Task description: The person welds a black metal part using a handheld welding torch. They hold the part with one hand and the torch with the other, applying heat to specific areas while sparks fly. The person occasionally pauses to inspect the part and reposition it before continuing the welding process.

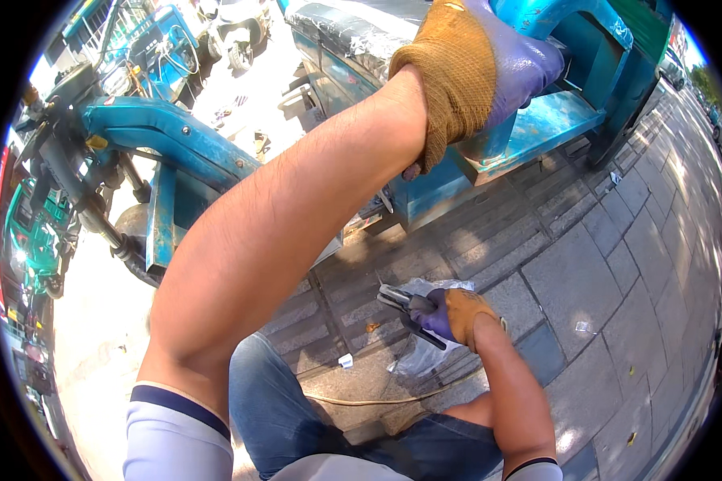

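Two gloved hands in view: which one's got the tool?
The right hand, low over the paving, grips the dark-handled tool; the left hand is up at the blue metal frame.

Left hand [489, 70] reaches high, right hand [455, 315] curls low.

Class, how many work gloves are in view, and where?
2: one work glove on the left hand, by the blue metal frame; another on the right hand, holding a clamp-like tool. Both gloves are purple and brown.
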Demonstrator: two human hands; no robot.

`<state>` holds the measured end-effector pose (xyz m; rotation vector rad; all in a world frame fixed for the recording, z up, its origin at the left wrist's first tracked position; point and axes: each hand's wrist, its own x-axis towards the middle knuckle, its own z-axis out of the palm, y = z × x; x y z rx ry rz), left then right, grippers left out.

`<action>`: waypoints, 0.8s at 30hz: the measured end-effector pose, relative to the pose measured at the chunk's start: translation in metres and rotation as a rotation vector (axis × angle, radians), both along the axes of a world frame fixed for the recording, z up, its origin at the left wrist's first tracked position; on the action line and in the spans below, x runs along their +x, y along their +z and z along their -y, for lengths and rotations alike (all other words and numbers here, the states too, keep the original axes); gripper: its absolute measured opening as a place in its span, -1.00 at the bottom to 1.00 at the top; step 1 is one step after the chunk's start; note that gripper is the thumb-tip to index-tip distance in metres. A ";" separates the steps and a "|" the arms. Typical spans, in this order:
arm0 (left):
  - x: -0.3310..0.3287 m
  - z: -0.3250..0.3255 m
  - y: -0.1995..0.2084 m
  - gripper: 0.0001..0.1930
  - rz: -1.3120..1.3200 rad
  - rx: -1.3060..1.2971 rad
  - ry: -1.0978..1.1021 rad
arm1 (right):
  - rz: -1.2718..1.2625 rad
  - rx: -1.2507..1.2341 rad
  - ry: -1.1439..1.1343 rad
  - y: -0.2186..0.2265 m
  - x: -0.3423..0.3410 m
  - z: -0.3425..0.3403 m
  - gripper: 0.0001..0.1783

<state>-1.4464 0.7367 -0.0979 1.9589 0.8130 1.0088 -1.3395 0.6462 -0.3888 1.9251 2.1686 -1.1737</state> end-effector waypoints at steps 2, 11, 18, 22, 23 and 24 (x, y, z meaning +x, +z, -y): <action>0.003 -0.002 -0.002 -0.69 0.008 -0.003 -0.018 | -0.086 -0.044 -0.047 0.004 -0.006 0.001 -0.34; -0.139 -0.004 -0.132 -0.56 0.177 0.279 0.347 | -0.068 0.100 -0.074 0.021 -0.024 -0.008 -0.34; -0.303 0.081 -0.299 -0.42 0.195 -1.071 0.770 | -0.147 0.186 -0.180 0.043 -0.022 0.011 -0.34; -0.314 0.083 -0.341 -0.34 0.286 -1.295 0.933 | -0.152 0.227 -0.241 0.051 -0.025 0.019 -0.36; -0.312 0.080 -0.346 -0.34 0.332 -1.307 0.936 | -0.132 0.233 -0.258 0.053 -0.026 0.020 -0.36; -0.310 0.073 -0.352 -0.30 0.401 -1.331 0.921 | -0.147 0.236 -0.266 0.053 -0.027 0.021 -0.36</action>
